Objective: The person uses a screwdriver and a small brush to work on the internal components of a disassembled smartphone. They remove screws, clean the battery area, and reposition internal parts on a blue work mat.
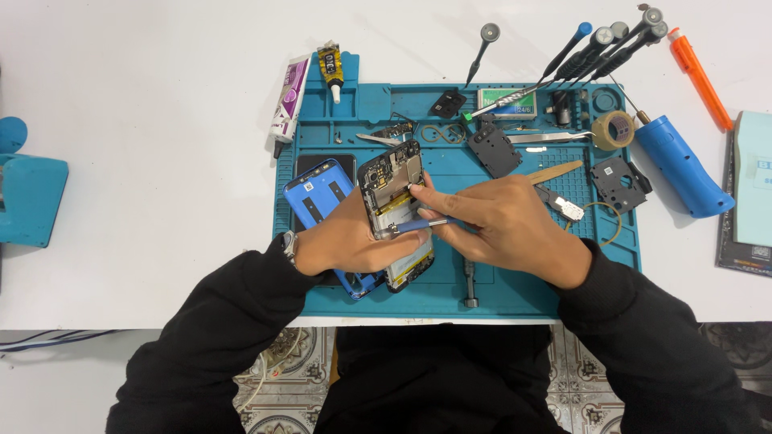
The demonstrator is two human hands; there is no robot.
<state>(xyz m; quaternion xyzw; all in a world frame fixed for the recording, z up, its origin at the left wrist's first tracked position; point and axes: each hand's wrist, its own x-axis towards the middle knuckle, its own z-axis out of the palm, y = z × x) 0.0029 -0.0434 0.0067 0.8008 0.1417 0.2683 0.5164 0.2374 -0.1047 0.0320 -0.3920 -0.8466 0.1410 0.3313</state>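
An opened smartphone [394,181] with its circuit board and battery exposed is tilted over a blue repair mat [450,281]. My left hand [346,241] grips the phone from its left side. My right hand [498,217] holds a thin blue pry tool [422,225] whose tip rests on the phone's middle, near the battery's top edge. A blue back cover [318,193] lies under and left of the phone, partly hidden by my left hand.
Several screwdrivers [599,44], two glue tubes [310,84], a tape roll [613,128], tweezers [555,137], black phone plates [492,149], a blue electric tool [679,165] and an orange knife [700,76] lie at the mat's top and right. A blue holder [28,197] stands far left.
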